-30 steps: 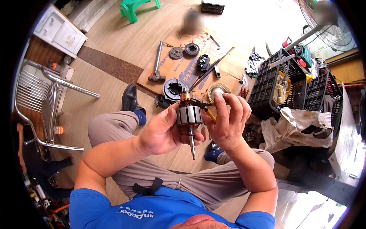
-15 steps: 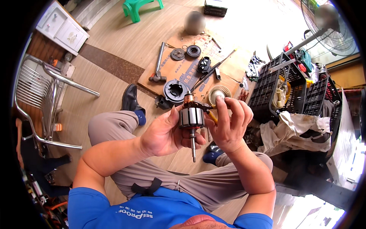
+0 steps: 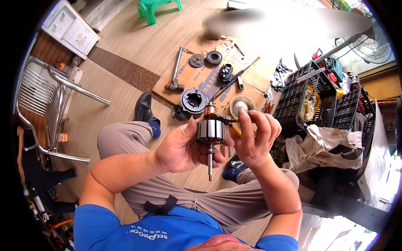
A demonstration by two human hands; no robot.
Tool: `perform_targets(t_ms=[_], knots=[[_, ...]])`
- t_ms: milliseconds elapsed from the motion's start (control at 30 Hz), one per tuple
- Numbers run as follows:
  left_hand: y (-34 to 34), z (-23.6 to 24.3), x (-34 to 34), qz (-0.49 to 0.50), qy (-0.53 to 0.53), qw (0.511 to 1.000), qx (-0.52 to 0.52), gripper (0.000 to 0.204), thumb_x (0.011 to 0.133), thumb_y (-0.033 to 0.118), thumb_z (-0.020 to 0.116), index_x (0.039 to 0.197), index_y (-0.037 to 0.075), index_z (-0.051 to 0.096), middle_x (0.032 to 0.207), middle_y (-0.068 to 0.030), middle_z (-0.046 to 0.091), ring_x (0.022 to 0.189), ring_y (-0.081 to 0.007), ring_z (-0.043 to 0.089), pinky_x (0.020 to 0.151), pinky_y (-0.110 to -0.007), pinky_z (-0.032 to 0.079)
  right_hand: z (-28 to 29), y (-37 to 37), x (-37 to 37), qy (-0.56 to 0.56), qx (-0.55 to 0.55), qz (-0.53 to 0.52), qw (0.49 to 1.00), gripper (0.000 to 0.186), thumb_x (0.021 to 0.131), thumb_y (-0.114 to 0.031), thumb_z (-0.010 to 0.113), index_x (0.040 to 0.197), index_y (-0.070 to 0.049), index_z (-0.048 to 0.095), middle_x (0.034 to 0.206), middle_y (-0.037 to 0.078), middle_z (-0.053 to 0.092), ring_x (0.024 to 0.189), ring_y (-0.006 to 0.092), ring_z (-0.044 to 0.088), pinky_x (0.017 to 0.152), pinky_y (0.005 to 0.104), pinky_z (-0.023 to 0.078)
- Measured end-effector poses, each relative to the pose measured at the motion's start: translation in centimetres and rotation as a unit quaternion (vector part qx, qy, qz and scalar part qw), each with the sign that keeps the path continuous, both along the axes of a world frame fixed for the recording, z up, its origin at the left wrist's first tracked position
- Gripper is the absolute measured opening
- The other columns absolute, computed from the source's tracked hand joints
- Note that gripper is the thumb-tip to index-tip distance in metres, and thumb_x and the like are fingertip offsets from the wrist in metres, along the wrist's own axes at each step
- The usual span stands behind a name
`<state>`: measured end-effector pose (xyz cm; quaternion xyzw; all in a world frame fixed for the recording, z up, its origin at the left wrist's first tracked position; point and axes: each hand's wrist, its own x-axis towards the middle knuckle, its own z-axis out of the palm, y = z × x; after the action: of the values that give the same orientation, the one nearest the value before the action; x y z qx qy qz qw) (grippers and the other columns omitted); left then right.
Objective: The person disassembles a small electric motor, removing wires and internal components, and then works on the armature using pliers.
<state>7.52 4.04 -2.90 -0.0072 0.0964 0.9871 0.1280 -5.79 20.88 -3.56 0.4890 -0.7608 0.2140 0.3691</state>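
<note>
A motor armature point(image 3: 210, 131) with a steel core, copper top and long shaft is gripped in my left hand point(image 3: 178, 148), my thumb at its side and my fingers curled behind it. Its shaft points down toward me. My right hand point(image 3: 256, 138) is closed around yellow-handled pliers point(image 3: 235, 130), whose dark jaws lie against the armature's upper winding, just below the copper part. Whether the jaws bite on a wire is too small to tell. Just beyond my hands, a cream fan wheel point(image 3: 241, 104) and a round dark motor housing point(image 3: 194, 100) lie on a cardboard sheet point(image 3: 167, 90).
On the cardboard also lie a hammer point(image 3: 175, 75), a black ring part point(image 3: 214, 57), a grey disc point(image 3: 197, 60) and long thin tools point(image 3: 234, 79). Black plastic crates point(image 3: 295, 92) stand at the right, with cloth point(image 3: 320, 146) nearby. A metal chair point(image 3: 44, 100) is at the left.
The armature has tilted slightly, its shaft end moving a little left and toward me. My right hand and the pliers have shifted slightly to the right.
</note>
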Motion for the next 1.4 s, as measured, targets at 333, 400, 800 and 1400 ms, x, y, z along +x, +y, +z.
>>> perform_targets(t_ms=[333,400,800,1400], knots=[[0.1,0.5,0.0,-0.005,-0.023,1.000,-0.013,0.066,0.099,0.056,0.032,0.142,0.006,0.036,0.128,-0.0259,0.056,0.104,-0.0324,0.067,0.087,-0.044,0.057,0.3,0.2,-0.1,0.013,0.008,0.004,1.000,0.035,0.088,-0.026,0.065,0.119,-0.010,0.065,0.112,0.008,0.056,0.100,0.0250,0.053,0.086,0.0403,0.039],[0.0,0.5,0.1,-0.011,-0.024,1.000,-0.012,0.066,0.099,0.057,0.032,0.142,0.006,0.037,0.128,-0.0259,0.056,0.103,-0.0313,0.068,0.087,-0.043,0.057,0.4,0.2,-0.1,0.024,0.010,0.001,1.000,0.035,0.089,-0.028,0.066,0.119,-0.009,0.064,0.112,0.009,0.055,0.100,0.0257,0.053,0.086,0.0409,0.040],[0.2,0.8,0.1,-0.014,-0.041,0.999,0.022,0.065,0.100,0.056,0.029,0.141,0.007,0.038,0.127,-0.0262,0.057,0.103,-0.0339,0.067,0.087,-0.044,0.056,0.6,0.6,-0.5,0.050,0.013,0.006,0.999,0.034,0.085,-0.023,0.068,0.117,-0.011,0.065,0.108,0.006,0.055,0.096,0.0233,0.052,0.084,0.0400,0.037],[-0.7,1.0,-0.8,0.028,0.012,0.978,-0.206,0.059,0.097,0.048,0.049,0.140,0.012,0.029,0.113,-0.0178,0.060,0.086,-0.0285,0.067,0.074,-0.041,0.055,1.2,0.7,-1.4,0.038,0.003,0.034,0.999,0.033,0.081,-0.016,0.067,0.115,-0.014,0.068,0.097,0.004,0.056,0.077,0.0196,0.056,0.065,0.0324,0.041]])
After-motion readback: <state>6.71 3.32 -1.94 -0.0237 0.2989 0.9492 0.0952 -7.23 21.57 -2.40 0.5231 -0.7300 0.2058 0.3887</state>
